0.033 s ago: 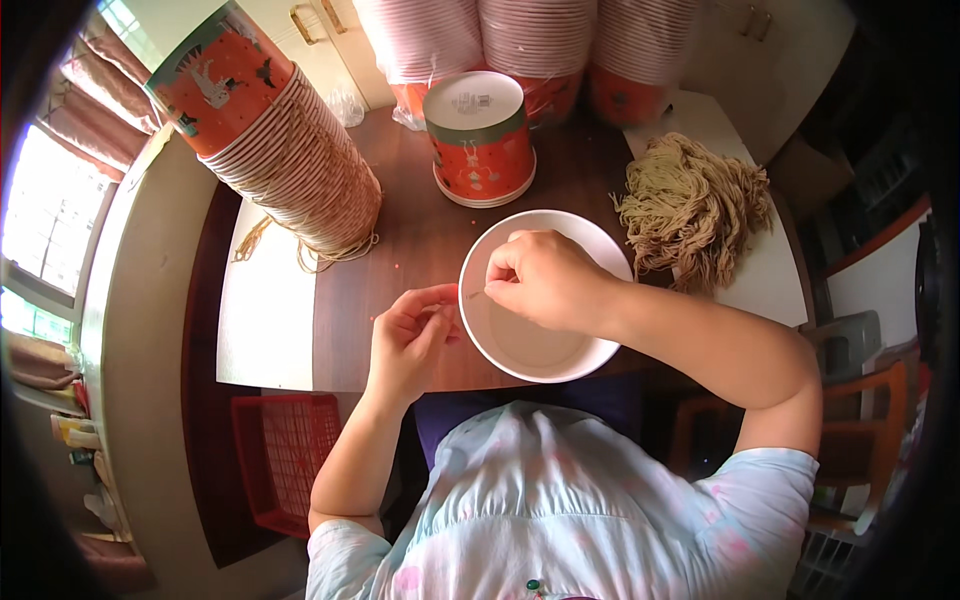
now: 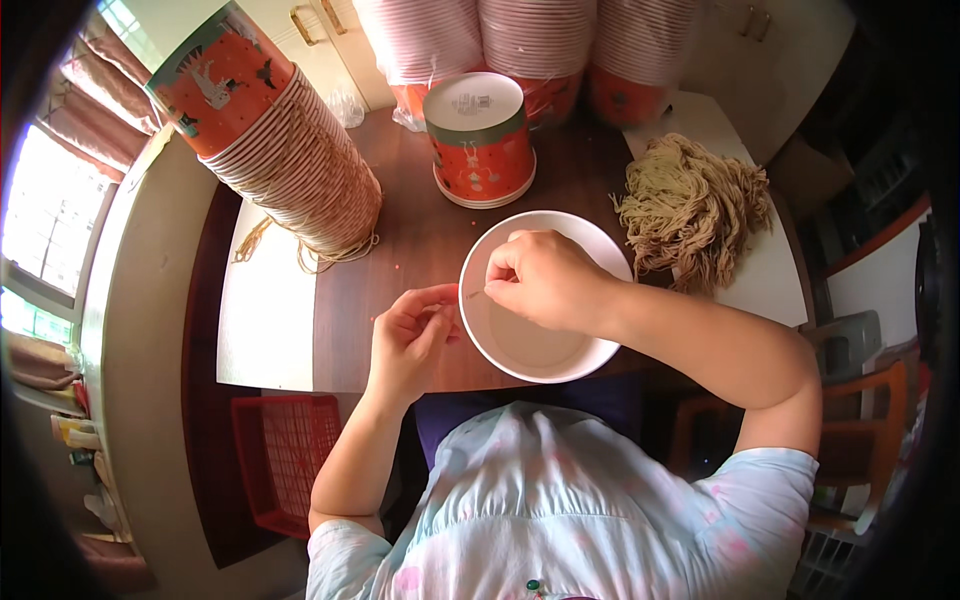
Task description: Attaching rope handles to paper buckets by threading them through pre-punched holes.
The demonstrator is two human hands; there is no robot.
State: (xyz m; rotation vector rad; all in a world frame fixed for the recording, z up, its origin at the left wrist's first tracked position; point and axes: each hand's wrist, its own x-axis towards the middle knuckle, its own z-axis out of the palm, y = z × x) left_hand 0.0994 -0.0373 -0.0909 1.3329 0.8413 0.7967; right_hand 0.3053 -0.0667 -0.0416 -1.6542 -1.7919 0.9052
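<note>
A white-lined paper bucket point(image 2: 540, 350) stands tilted at the table's near edge, its open mouth toward me. My right hand point(image 2: 545, 280) reaches inside it, thumb and forefinger pinched close to the left inner wall. Between those fingertips and the wall shows a short, thin brown cord point(image 2: 474, 295), which the pinch appears to hold. Outside the bucket, at its left, is my left hand point(image 2: 410, 335). Its forefinger stretches to the bucket's outer wall, the thumb stands apart, and the other fingers are partly hidden.
A tall leaning stack of corded orange buckets point(image 2: 290, 150) stands at left. An upturned orange bucket point(image 2: 482, 150) sits beyond my hands, before plastic-wrapped bucket stacks point(image 2: 535, 40). A heap of tan cords point(image 2: 695, 210) lies at right. Below the table's left edge is a red basket point(image 2: 290, 460).
</note>
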